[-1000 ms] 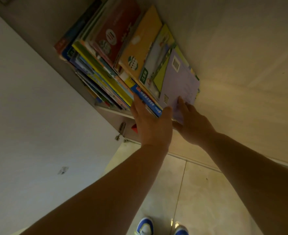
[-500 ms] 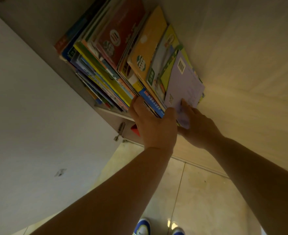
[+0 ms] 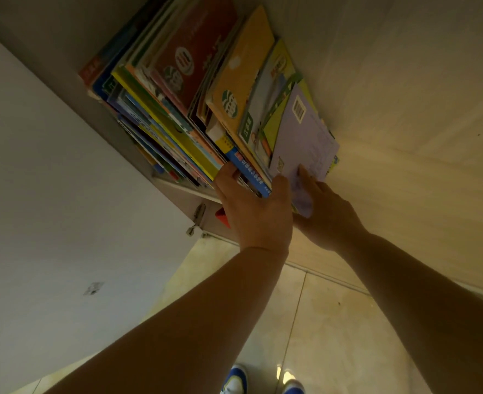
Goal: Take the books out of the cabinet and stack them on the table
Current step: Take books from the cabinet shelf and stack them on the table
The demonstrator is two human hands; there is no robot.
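We cannot see our left hand's (image 3: 256, 211) fingertips: they curl out of sight round the near edge of a bundle of thin, bright-covered books (image 3: 195, 89) that stands in the beige wooden cabinet (image 3: 405, 89). The books' far ends are cut off at the top. Our right hand (image 3: 327, 214) lies partly behind the left; its thumb presses on the pale lilac paperback with a barcode (image 3: 303, 146) at the bundle's right side, the other fingers hidden beneath, so it seems to pinch that book. The open white cabinet door (image 3: 50, 194) fills the left, its metal hinge (image 3: 196, 220) near the left wrist. Below, blue-and-white shoes (image 3: 236, 379) stand on pale floor tiles (image 3: 334, 336).
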